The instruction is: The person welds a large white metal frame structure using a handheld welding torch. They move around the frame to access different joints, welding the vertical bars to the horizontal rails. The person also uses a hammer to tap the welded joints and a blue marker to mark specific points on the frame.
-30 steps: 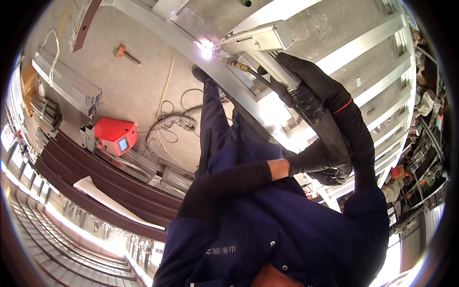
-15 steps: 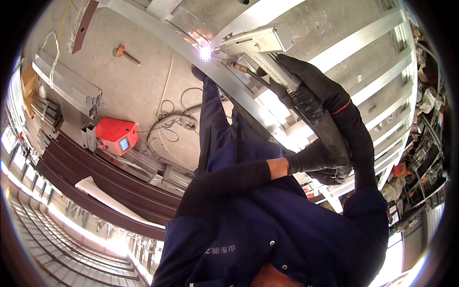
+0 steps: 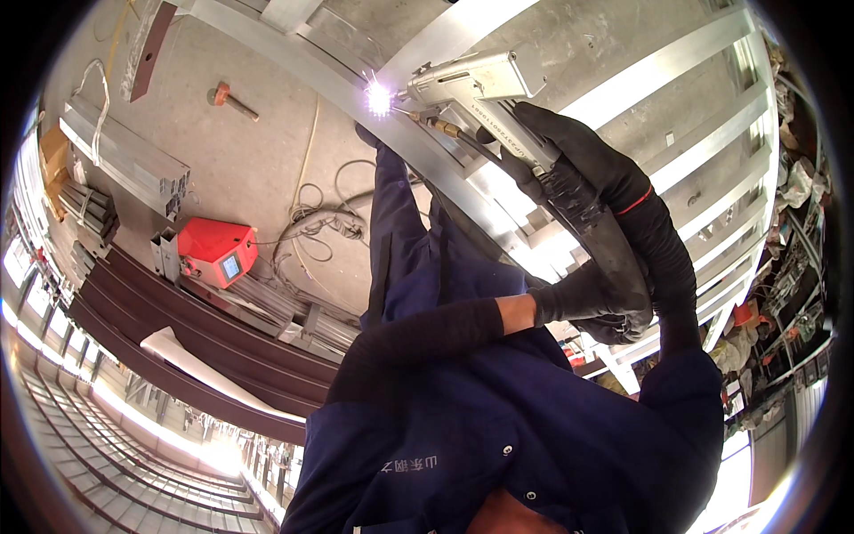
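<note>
My black-gloved right hand (image 3: 598, 158) is closed round the grip of a silver handheld welding gun (image 3: 467, 82). Its tip points left at a steel frame (image 3: 436, 162), where a bright violet-white arc (image 3: 380, 99) flares and hides the joint. A thin wire feed tube with a brass fitting (image 3: 445, 127) runs beneath the gun to the same spot. From the grip a thick black sleeved hose (image 3: 614, 254) bends down toward my body. My left hand (image 3: 583, 295), also gloved in black, reaches across and is closed on that hose; its fingertips are partly hidden.
Pale steel bars (image 3: 676, 80) span the frame at the right. A red machine with a small screen (image 3: 218, 252) sits at left beside dark red beams (image 3: 196, 329). Coiled cables (image 3: 325, 222) and a hammer (image 3: 236, 101) lie on the floor. Scrap (image 3: 796, 267) piles up far right.
The gun tip and the arc have shifted very slightly left. Both hands keep their grip, and sparks now spread more upward from the arc.
</note>
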### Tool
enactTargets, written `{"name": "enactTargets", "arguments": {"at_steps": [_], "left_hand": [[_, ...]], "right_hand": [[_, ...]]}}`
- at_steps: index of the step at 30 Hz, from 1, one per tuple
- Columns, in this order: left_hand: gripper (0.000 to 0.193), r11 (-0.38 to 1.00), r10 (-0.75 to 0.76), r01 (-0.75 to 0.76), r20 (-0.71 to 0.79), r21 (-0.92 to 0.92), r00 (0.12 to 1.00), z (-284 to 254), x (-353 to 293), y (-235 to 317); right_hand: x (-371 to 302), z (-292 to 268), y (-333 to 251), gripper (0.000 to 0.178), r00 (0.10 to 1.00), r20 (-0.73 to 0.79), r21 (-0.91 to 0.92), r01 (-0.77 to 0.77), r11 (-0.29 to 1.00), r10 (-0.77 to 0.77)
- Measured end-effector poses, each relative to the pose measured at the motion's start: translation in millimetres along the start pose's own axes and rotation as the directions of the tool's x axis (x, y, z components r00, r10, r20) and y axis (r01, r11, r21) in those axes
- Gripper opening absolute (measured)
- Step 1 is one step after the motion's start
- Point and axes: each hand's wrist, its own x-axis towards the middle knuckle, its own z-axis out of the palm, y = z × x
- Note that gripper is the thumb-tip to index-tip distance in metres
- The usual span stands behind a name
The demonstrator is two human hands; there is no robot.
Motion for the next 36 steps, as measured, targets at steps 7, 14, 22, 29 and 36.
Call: {"name": "enactTargets", "arguments": {"at_steps": [7,14,22,29,36], "left_hand": [[0.048,1.0,-0.012,0.012,0.0,0.0,1.0,3.5,-0.6,8.4],[0.049,1.0,-0.008,0.008,-0.01,-0.006,1.0,8.6,-1.6,10.3],[0.047,0.997,-0.076,0.077,-0.029,0.023,0.997,12.6,-7.6,8.7],[0.047,0.999,0.012,-0.023,0.293,0.033,0.956,34.9,-32.1,1.1],[0.024,0.998,0.064,-0.048,0.465,-0.047,0.883,97.0,-82.0,-34.0]], "right_hand": [[-4.8,-5.9,1.3,0.052,0.999,0.051,-0.063,0.001,0.998,0.003],[-13.6,-9.2,-0.4,0.047,0.998,0.055,-0.028,-0.016,0.999,0.017],[-17.4,-8.3,11.8,0.049,0.999,-0.031,-0.042,-0.018,0.999,0.017],[-68.4,8.7,38.5,0.063,0.946,0.033,-0.067,0.324,0.944,-0.322],[-150.6,33.4,89.4,0.05,0.933,-0.203,-0.236,0.247,0.94,-0.297]]}}
